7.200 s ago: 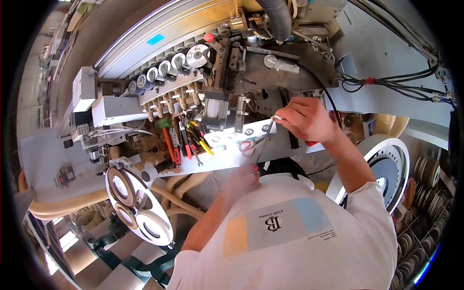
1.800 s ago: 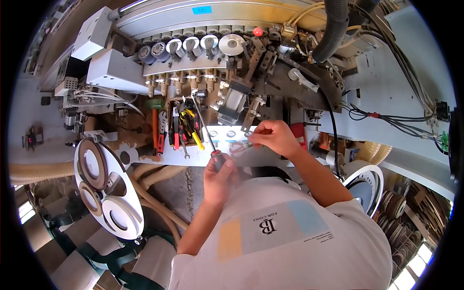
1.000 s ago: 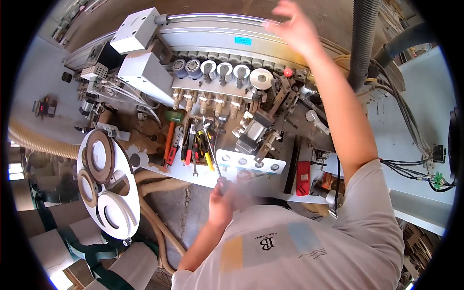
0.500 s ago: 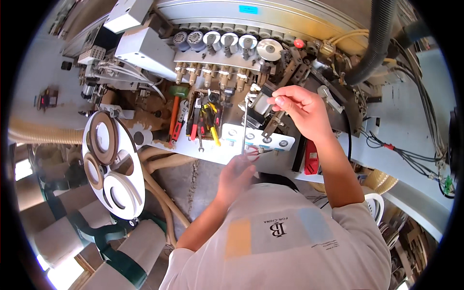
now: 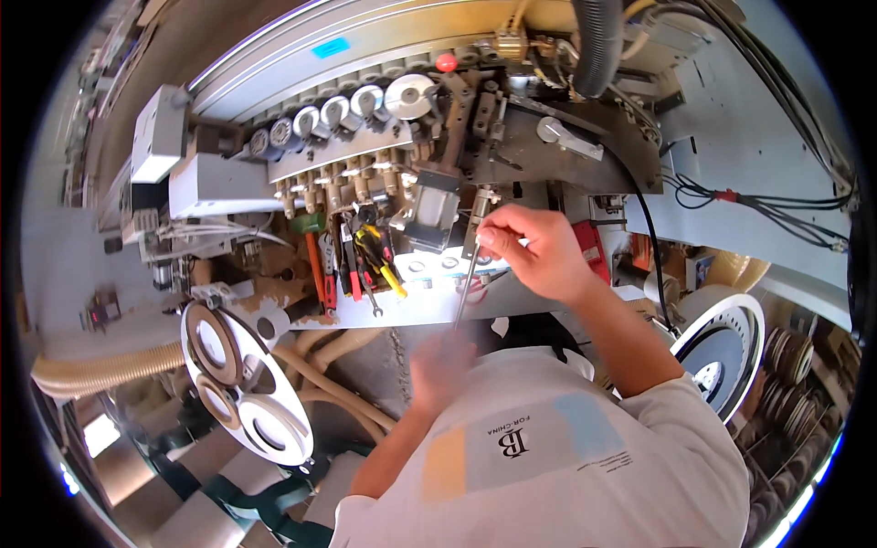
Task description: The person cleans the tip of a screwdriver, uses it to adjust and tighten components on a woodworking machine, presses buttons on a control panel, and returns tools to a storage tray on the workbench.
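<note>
A thin metal rod [image 5: 470,285] stands tilted in front of me, its kind unclear at this size. Its lower end runs into my left hand [image 5: 442,367], which is smeared by motion but closed around it. At the upper end, the thumb and forefinger of my right hand [image 5: 539,251] are pinched together on the rod; whether a small part sits between them is hidden. Just beyond the fingertips is a metal bracket [image 5: 477,217] on the machine, beside a dark block with a grey face [image 5: 432,212].
Pliers and screwdrivers [image 5: 376,256] lie left of my hands, near an orange-handled hammer [image 5: 313,260]. Round motor caps [image 5: 338,114] line the machine behind. A black hose [image 5: 598,50] hangs at the far right. A white disc with reels [image 5: 247,379] stands at left.
My right hand has come down and left to the rod's upper end. The left hand has lowered with the rod. My view has turned, moving the machine leftward in the picture.
</note>
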Demonstrator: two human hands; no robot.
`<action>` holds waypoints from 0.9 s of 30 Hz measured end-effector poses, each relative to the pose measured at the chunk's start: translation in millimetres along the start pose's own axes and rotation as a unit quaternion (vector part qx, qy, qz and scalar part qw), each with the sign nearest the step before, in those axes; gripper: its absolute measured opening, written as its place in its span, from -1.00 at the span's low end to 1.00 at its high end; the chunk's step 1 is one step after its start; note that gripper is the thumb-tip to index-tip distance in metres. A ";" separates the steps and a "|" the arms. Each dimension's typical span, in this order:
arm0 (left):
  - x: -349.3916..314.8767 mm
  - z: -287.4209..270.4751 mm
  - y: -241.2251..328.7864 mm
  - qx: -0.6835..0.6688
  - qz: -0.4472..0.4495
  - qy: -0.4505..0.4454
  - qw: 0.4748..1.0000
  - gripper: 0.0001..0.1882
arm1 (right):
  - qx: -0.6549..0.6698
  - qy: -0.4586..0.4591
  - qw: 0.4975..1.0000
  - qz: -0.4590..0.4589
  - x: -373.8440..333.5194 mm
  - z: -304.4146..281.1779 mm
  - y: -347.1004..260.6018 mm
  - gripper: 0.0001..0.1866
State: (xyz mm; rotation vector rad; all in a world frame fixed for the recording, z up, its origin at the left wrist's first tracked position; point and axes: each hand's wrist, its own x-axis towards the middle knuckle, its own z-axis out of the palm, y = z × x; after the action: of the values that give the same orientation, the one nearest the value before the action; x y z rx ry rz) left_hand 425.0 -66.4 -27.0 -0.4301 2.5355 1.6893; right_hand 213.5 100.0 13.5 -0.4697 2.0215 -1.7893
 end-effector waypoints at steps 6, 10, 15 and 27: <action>5.0 17.9 12.3 -0.119 -0.143 -0.023 0.982 -0.88 | 0.204 0.058 0.972 0.102 -27.6 -3.8 12.6 -0.75; 14.1 29.1 16.6 -0.195 -0.170 -0.052 0.964 -0.90 | 0.265 0.107 0.954 0.088 -26.1 -2.2 29.7 -0.72; 25.6 37.5 20.0 -0.176 -0.171 -0.023 0.969 -0.89 | 0.292 0.133 0.933 0.164 -19.2 -5.0 26.5 -0.78; 81.3 30.9 31.0 0.376 0.194 0.081 0.902 -0.83 | 0.574 0.098 0.766 0.271 -33.9 -50.0 23.6 -0.75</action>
State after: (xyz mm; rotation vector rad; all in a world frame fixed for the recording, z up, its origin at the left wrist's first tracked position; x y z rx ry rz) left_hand 335.7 -42.9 -28.3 0.0046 3.2690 0.6011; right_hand 217.9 162.7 -2.3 0.6327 0.6511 -2.2471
